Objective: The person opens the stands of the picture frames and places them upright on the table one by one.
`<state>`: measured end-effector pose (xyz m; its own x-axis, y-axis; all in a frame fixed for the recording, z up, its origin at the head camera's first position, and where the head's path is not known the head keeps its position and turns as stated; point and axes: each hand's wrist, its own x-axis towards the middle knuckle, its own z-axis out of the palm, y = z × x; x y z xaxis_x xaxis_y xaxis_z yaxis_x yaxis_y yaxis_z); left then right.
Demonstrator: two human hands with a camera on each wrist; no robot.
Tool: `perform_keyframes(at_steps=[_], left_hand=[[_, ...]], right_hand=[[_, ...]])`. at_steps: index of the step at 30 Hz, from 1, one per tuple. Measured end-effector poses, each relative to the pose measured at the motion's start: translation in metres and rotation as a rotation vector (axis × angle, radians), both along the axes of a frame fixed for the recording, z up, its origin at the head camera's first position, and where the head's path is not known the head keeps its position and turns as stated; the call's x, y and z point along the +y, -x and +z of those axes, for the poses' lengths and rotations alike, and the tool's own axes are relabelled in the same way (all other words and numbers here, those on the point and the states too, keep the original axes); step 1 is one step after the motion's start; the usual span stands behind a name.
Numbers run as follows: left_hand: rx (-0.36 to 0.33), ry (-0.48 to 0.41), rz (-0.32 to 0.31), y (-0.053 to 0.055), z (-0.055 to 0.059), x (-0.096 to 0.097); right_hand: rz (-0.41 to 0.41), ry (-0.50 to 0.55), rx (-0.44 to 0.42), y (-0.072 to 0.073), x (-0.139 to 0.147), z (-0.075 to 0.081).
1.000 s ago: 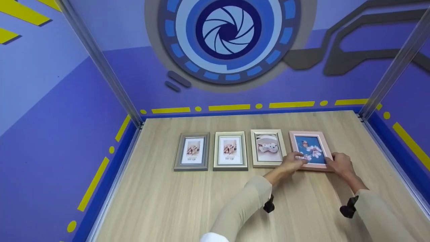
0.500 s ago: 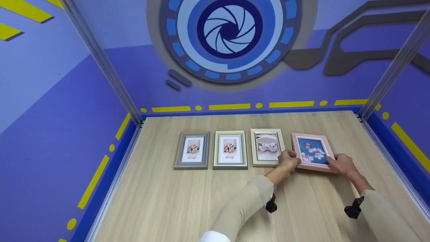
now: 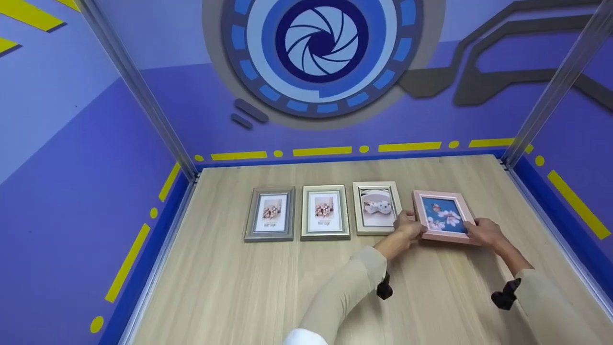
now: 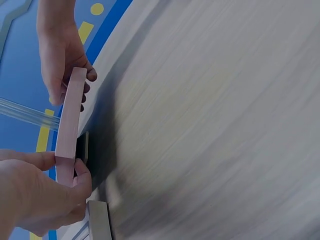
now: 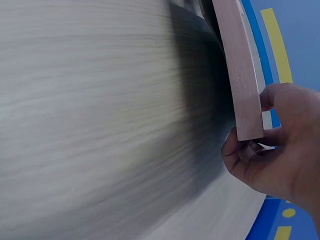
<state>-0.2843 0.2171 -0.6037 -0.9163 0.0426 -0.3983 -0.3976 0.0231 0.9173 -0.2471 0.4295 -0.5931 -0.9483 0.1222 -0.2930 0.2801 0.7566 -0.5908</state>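
Note:
A pink picture frame (image 3: 444, 216) with blossoms on a blue ground is at the right end of a row, turned slightly. Its lower left corner is pinched by my left hand (image 3: 408, 227), thumb in front. My right hand (image 3: 486, 232) grips the lower right corner. Both wrist views show the pink frame's edge (image 4: 71, 117) (image 5: 242, 75) raised over the tabletop, with a dark shadow beneath. Behind it, a dark flap (image 4: 84, 146) sticks out from the back. Just left of my left hand lies a cream frame (image 3: 376, 207) with a picture of white cups.
Further left lie a champagne-coloured frame (image 3: 324, 212) and a grey frame (image 3: 271, 213), both flat on the wooden table (image 3: 268, 297). Purple printed panels (image 3: 306, 134) enclose the back and sides. Metal posts (image 3: 143, 91) stand at the corners.
My left fingers have slid off the picture's front to the pink frame's left edge. The pink frame has come up a little, shifted right, and gained a gap from the cream frame.

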Motion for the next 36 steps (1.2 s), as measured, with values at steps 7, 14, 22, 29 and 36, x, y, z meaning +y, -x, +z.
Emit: perform_keyframes(at_steps=[7, 14, 22, 29, 36], left_hand=[[-0.016, -0.036, 0.005, 0.001, 0.011, -0.001], [0.062, -0.064, -0.031, 0.005, 0.016, -0.009], [0.099, -0.021, -0.038, 0.007, 0.014, -0.018], [0.098, -0.039, -0.017, 0.01, 0.015, -0.026], [0.089, -0.003, -0.036, 0.01, 0.02, -0.035]], right_hand=[[0.04, -0.061, 0.049, -0.002, 0.003, 0.004], [0.056, -0.058, 0.099, -0.001, -0.002, 0.006], [0.072, -0.043, 0.117, 0.002, -0.013, 0.006], [0.058, -0.012, 0.113, 0.006, -0.021, 0.007], [0.075, 0.001, 0.15, 0.005, -0.03, 0.009]])
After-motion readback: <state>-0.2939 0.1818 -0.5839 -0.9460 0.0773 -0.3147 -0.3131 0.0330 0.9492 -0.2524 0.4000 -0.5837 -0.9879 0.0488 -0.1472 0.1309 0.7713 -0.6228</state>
